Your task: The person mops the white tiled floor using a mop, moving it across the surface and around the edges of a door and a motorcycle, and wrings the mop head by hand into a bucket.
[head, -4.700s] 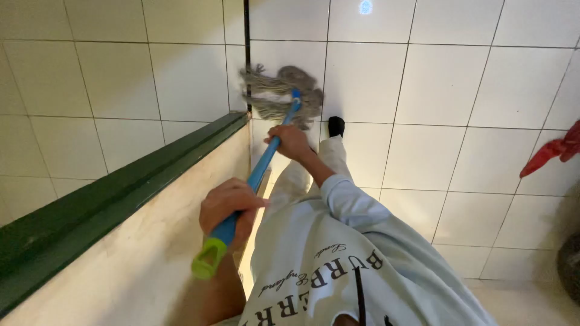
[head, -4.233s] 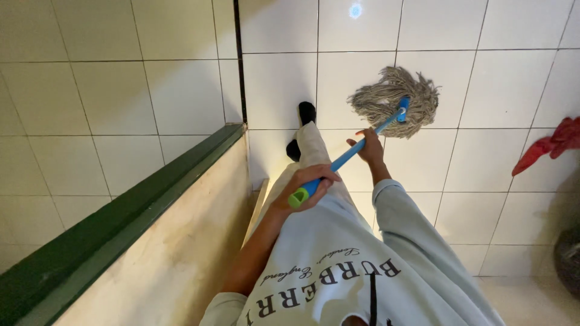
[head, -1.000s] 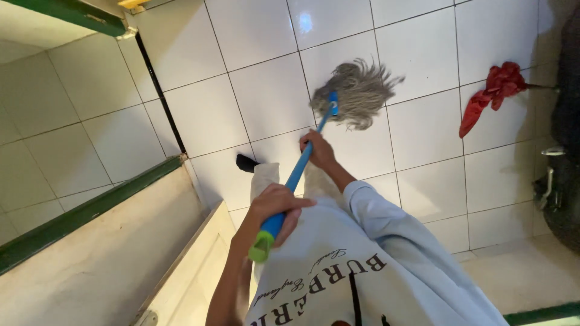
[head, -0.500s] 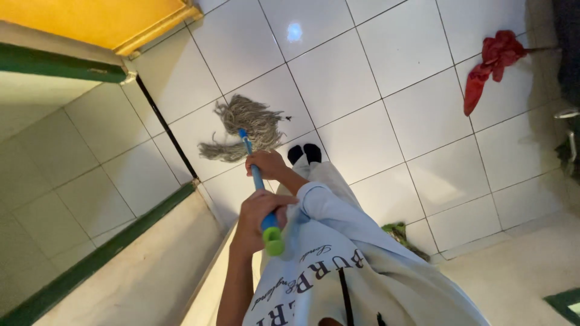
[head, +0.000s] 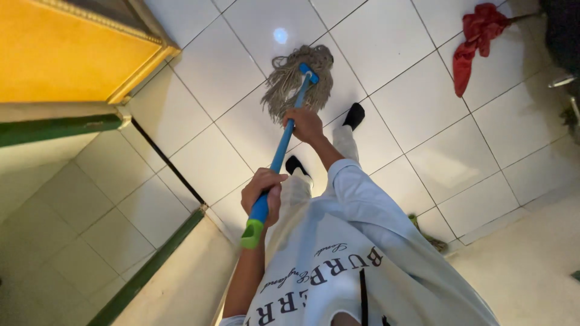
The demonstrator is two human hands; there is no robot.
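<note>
I hold a mop with a blue handle [head: 281,151] and a green end cap. My left hand [head: 263,192] grips the handle near its top end. Lower down the handle, my right hand [head: 304,124] is closed around it, just above the mop head. The grey string mop head [head: 295,80] lies spread on the white tiled floor [head: 399,72] in front of my feet. My black shoes [head: 353,115] stand on the tiles just behind the mop head.
A red cloth [head: 471,36] lies on the tiles at the upper right. A yellow panel [head: 60,54] stands at the upper left. A green-edged ledge [head: 151,268] runs along my left side. Dark objects sit at the right edge.
The mop head has swept from the left, near the black floor seam, to the right and farther ahead of my feet. The view has swung left, so more of the yellow panel shows.
</note>
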